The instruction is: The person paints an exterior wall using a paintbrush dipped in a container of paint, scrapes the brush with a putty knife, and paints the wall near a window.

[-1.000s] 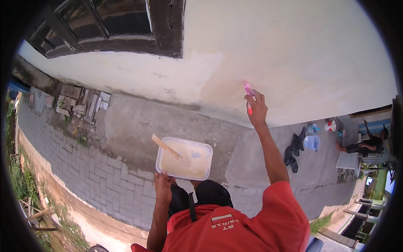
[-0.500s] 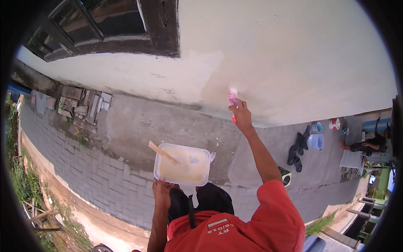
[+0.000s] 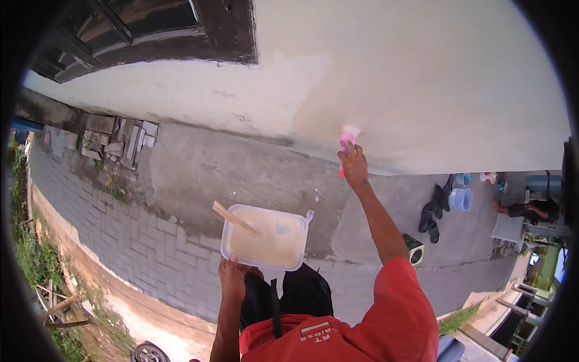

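My right hand (image 3: 354,164) is closed around the handle of a pink paintbrush (image 3: 347,140). The brush's pale bristles are against the lower part of the cream wall (image 3: 422,90), near a darker, damp-looking patch. With my left hand (image 3: 232,274) I grip the near left edge of a clear plastic tub (image 3: 265,263). Cream-coloured liquid (image 3: 256,244) lies in the tub, and a wooden stick (image 3: 234,218) leans in it, jutting over the left rim. Part of my left hand's fingers is hidden beneath the tub.
A dark-framed window (image 3: 223,30) is at upper left. Planks and tiles (image 3: 123,142) lie by the wall's foot. To the right are dark shoes (image 3: 431,211), a blue bucket (image 3: 461,200), a box (image 3: 414,248) and another person (image 3: 531,210). Grey paving (image 3: 151,241) runs below.
My right hand and the brush have shifted slightly right along the wall and a little down. The tub has moved slightly right in view, still in my left hand.
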Demonstrator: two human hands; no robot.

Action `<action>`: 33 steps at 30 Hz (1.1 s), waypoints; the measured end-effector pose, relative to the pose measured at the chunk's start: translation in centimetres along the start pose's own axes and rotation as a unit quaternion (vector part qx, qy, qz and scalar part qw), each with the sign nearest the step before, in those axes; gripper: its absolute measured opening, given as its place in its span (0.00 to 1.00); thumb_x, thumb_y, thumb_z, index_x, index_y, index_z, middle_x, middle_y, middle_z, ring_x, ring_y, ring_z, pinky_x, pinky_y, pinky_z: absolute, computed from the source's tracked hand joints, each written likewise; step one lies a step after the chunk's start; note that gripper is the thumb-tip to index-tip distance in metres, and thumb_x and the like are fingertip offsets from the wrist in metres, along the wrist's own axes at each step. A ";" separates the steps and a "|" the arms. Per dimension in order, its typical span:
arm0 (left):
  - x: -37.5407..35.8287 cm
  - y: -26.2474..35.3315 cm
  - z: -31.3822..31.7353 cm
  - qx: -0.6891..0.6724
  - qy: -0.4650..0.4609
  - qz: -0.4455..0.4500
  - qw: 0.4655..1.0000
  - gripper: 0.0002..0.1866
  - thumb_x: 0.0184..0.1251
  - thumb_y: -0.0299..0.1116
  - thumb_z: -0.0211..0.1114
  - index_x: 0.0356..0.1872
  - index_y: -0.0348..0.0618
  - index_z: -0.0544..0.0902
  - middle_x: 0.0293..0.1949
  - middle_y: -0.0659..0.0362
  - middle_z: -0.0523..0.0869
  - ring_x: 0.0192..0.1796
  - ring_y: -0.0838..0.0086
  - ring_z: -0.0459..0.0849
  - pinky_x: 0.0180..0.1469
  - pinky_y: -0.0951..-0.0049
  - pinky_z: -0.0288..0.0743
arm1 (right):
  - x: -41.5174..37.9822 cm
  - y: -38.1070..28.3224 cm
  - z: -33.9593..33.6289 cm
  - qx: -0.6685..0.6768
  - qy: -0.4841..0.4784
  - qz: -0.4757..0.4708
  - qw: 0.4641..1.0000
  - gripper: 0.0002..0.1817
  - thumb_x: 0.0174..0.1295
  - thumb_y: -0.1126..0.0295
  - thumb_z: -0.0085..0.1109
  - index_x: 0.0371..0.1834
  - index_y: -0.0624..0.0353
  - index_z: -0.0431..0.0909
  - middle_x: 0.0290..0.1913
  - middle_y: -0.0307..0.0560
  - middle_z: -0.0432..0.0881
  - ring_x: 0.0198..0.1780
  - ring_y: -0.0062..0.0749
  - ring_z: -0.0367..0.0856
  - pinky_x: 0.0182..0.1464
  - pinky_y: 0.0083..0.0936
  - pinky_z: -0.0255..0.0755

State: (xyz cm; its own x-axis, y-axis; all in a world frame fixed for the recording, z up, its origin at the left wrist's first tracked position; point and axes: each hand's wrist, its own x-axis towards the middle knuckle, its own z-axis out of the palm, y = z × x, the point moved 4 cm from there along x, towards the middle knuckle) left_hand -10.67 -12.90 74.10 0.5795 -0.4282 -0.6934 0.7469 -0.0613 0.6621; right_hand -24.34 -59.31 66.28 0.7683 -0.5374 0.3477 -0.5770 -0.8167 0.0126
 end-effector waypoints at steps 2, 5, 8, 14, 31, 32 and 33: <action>0.6 -0.3 -0.2 0.002 0.004 0.000 1.000 0.32 0.70 0.49 0.64 0.70 0.44 0.68 0.59 0.56 0.80 0.56 0.68 0.82 0.56 0.66 0.76 | -0.9 0.6 4.3 0.038 -0.116 -0.004 0.993 0.14 0.52 0.78 0.64 0.41 0.48 0.83 0.64 0.48 0.73 0.61 0.50 0.73 0.51 0.41 0.84; 0.8 -1.0 -0.9 0.011 0.024 -0.002 1.000 0.33 0.70 0.50 0.64 0.70 0.44 0.68 0.61 0.56 0.79 0.58 0.66 0.81 0.58 0.64 0.75 | -0.8 0.8 3.9 0.090 -0.172 -0.007 0.981 0.15 0.51 0.79 0.64 0.41 0.48 0.83 0.63 0.46 0.73 0.61 0.49 0.74 0.48 0.41 0.85; 1.2 -1.5 -1.3 0.002 0.002 -0.011 1.000 0.33 0.69 0.51 0.64 0.70 0.45 0.68 0.61 0.56 0.79 0.59 0.66 0.80 0.59 0.62 0.74 | 0.9 1.8 -1.9 0.030 -0.080 -0.021 0.996 0.12 0.51 0.75 0.66 0.39 0.48 0.82 0.62 0.44 0.74 0.61 0.45 0.75 0.47 0.36 0.85; 2.5 -2.0 -1.3 -0.003 0.008 -0.010 1.000 0.35 0.68 0.53 0.64 0.70 0.46 0.68 0.61 0.56 0.79 0.59 0.65 0.80 0.58 0.62 0.75 | -0.7 1.0 -9.7 0.018 0.161 0.019 0.987 0.17 0.50 0.78 0.66 0.43 0.48 0.84 0.64 0.48 0.73 0.62 0.51 0.73 0.56 0.42 0.78; 2.4 -1.5 0.0 0.008 -0.019 0.009 1.000 0.33 0.71 0.52 0.63 0.69 0.45 0.69 0.61 0.58 0.80 0.58 0.68 0.82 0.56 0.64 0.76 | 0.7 2.1 -9.8 0.034 0.050 -0.009 0.998 0.18 0.51 0.78 0.66 0.45 0.45 0.84 0.66 0.44 0.72 0.63 0.48 0.73 0.52 0.41 0.80; 2.6 -1.7 -0.1 0.006 -0.019 0.010 1.000 0.33 0.71 0.52 0.63 0.69 0.45 0.69 0.61 0.58 0.80 0.58 0.68 0.82 0.56 0.64 0.76 | 0.6 1.8 -11.2 0.027 0.139 -0.009 0.990 0.20 0.50 0.78 0.66 0.47 0.45 0.85 0.66 0.45 0.72 0.63 0.50 0.73 0.53 0.41 0.80; 2.7 -1.9 -0.3 -0.002 -0.017 0.010 1.000 0.33 0.72 0.53 0.62 0.69 0.44 0.68 0.61 0.57 0.80 0.59 0.67 0.81 0.57 0.63 0.76 | 0.7 1.6 -11.1 0.027 0.137 -0.010 0.990 0.20 0.50 0.78 0.66 0.47 0.45 0.85 0.66 0.45 0.72 0.63 0.50 0.73 0.53 0.41 0.80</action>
State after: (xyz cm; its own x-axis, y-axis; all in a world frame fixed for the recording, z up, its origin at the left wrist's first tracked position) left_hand -10.44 -13.70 70.93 0.5824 -0.4601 -0.6701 0.7368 -0.0494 0.6743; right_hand -27.74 -58.64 76.96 0.6709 -0.4500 0.5894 -0.5409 -0.8407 -0.0261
